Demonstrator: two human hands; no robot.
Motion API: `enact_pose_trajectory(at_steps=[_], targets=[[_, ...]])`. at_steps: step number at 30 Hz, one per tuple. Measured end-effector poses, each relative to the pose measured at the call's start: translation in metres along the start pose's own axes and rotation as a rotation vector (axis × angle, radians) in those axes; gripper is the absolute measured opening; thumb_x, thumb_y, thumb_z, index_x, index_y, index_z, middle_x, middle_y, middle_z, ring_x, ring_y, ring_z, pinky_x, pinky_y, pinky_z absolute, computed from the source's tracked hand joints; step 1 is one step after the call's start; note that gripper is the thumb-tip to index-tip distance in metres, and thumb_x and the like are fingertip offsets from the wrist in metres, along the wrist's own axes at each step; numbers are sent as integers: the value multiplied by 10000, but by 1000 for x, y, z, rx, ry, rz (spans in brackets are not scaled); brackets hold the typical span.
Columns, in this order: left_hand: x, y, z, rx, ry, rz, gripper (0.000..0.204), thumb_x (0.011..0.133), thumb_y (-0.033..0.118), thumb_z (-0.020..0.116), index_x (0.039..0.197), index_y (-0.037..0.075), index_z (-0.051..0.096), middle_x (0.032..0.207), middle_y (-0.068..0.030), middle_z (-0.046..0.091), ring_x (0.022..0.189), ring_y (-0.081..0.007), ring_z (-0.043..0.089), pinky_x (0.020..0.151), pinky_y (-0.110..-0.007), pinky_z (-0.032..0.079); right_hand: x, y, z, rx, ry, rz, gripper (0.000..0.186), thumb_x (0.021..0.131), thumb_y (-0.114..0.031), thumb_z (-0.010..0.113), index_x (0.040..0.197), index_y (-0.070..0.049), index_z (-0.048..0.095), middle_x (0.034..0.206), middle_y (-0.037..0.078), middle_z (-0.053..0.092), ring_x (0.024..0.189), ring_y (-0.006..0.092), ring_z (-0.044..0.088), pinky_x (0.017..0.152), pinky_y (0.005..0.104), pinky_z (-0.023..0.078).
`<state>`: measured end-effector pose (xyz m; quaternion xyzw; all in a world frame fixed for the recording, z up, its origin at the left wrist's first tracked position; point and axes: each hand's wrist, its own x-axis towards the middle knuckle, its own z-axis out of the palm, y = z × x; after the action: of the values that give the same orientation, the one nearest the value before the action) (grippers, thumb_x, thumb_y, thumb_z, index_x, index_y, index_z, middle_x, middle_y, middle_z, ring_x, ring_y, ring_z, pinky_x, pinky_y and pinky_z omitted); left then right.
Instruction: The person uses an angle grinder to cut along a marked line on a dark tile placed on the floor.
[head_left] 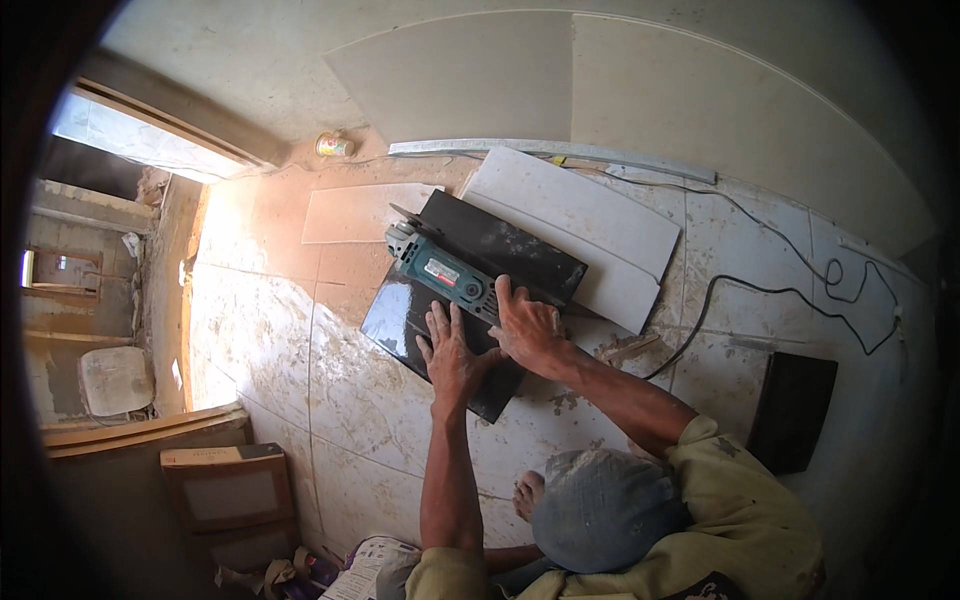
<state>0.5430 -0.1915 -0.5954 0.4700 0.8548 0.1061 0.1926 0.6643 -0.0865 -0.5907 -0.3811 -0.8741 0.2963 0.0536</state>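
Observation:
A teal angle grinder (455, 278) lies over the glossy black tile (395, 325); its thin disc (407, 216) points to the far left. My right hand (530, 328) is closed around the grinder's rear end. My left hand (452, 358) rests on the black tile just below the grinder, fingers spread and holding nothing. The thumb of my left hand reaches close to my right hand. Another dark piece (510, 245) shows beyond the grinder; whether it is a separate tile I cannot tell.
White boards or tiles (610, 235) lie beyond the black one. A metal straight bar (550, 152) runs along the wall. A black cable (760, 285) curves across the dusty floor at right, near another black tile (795, 410). A cup (334, 145) and cardboard boxes (225, 490) are at left.

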Motion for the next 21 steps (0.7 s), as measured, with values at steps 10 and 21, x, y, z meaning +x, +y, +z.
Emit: enact_pose_trajectory(at_steps=[10,21], targets=[[-1,2,-1,2,2,1,1200,597,567,838,1518,14,303,1608,-233,181,1499,-379,154,1188,-569,116,-5,4,-6,-18,-22,2,749,817,-249,775,1313,49,299,976,246,609,792,358,715,634,399,599],[-1,2,-1,-20,11,5,1189,601,546,845,1514,7,307,1608,-235,178,1499,-376,158,1190,-564,111,-12,9,-8,69,-18,21,653,835,-252,767,1234,-16,308,962,249,581,792,418,688,636,501,571]])
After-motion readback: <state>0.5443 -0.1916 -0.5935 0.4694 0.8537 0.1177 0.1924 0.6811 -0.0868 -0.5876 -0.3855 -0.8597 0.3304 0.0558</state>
